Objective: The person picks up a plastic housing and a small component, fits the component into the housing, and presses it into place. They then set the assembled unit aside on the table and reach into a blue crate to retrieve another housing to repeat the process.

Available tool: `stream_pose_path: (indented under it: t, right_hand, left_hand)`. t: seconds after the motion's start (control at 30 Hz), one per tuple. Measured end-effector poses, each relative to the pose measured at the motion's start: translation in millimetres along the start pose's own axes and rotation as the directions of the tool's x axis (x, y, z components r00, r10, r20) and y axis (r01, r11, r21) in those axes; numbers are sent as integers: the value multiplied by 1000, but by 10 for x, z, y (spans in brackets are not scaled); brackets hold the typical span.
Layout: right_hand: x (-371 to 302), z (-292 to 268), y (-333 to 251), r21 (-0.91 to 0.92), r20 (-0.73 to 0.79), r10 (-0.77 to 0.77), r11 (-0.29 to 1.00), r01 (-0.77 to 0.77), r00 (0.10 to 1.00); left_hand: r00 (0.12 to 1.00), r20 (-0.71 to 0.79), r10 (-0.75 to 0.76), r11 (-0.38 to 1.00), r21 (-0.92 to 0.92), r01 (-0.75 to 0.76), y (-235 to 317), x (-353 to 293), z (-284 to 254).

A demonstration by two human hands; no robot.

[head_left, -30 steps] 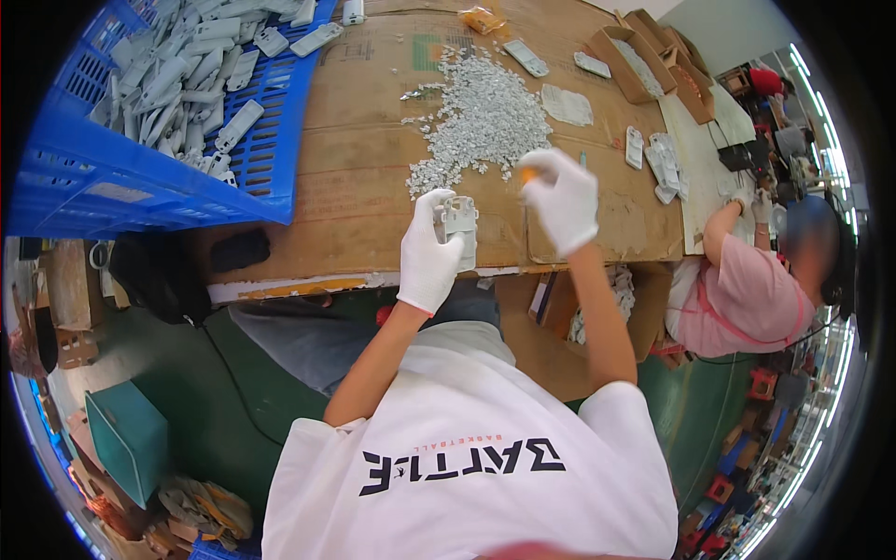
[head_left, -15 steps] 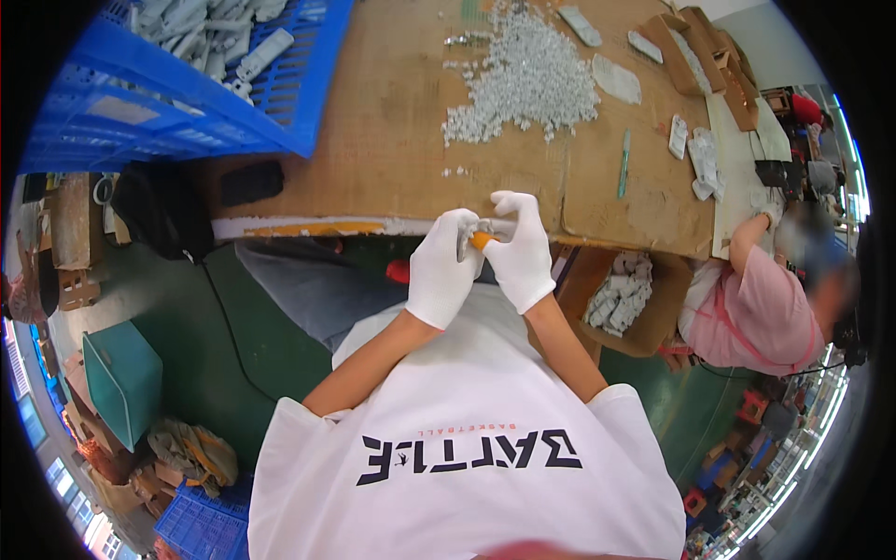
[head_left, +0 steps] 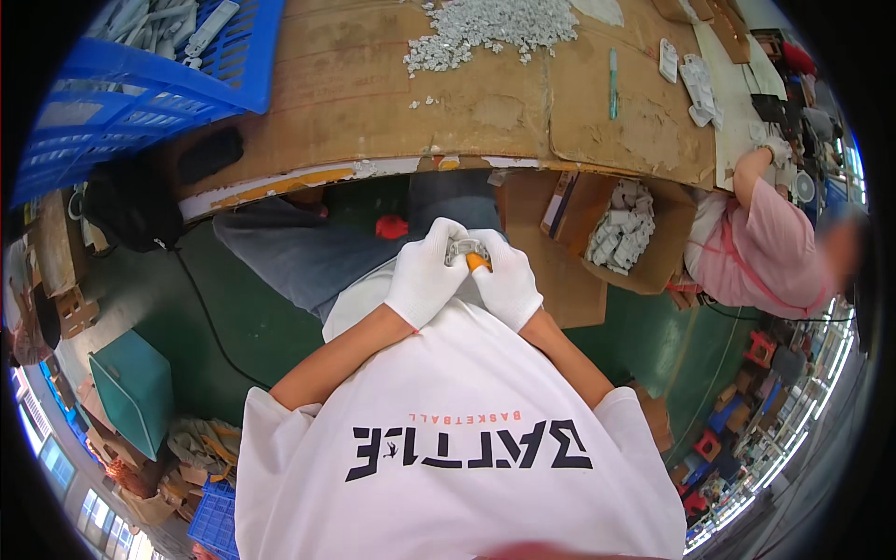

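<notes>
A small pale-grey plastic part [head_left: 457, 248] is held between the white-gloved left hand [head_left: 427, 275] and the white-gloved right hand [head_left: 506, 282], the fingers of both curled closely round it. An orange piece [head_left: 477, 262] is seen at the right thumb; whether it is worn or gripped cannot be told. To the right of the hands, white plastic pieces [head_left: 623, 224] are piled in a brown cardboard box [head_left: 668, 254]. Ahead, on the cardboard-covered tabletop [head_left: 364, 112], a slim teal pen [head_left: 613, 84] is laid rightward. Beyond, small silvery-white bits [head_left: 499, 26] are heaped; far left, a blue plastic crate [head_left: 163, 79] is placed.
</notes>
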State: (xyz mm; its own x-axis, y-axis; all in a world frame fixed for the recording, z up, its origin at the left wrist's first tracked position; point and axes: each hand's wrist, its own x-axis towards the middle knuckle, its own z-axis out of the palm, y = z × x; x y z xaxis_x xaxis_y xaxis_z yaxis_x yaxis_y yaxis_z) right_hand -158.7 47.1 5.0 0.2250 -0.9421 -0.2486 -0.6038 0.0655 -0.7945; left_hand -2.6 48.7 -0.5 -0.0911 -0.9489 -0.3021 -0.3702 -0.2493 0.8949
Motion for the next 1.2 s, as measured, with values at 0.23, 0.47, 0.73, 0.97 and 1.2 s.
stream_pose_path:
  t: [0.23, 0.47, 0.73, 0.97, 1.2]
  right_hand:
    - [-65, -101, -111, -87, 1, -76, 993, 75, 997]
    - [-81, -215, -118, 10, 96, -8, 1000, 7, 995]
    - [-15, -176, -81, 37, 37, 49, 998, -50, 998]
    - [209, -143, -67, 50, 18, 69, 996, -70, 997]
    - [330, -343, -378, 234, 6, 109, 966, -107, 994]
  left_hand:
    - [998, 4, 69, 990, 122, -69, 142, -75, 10]
    - [995, 90, -50, 995, 86, 42, 184, 28, -16]
    - [995, 98, -18, 995, 97, 9, 134, 117, 22]
    - [998, 44, -42, 988, 151, 35, 209, 222, -55]
    - [1000, -3, 27, 999, 24, -27, 460, 316, -253]
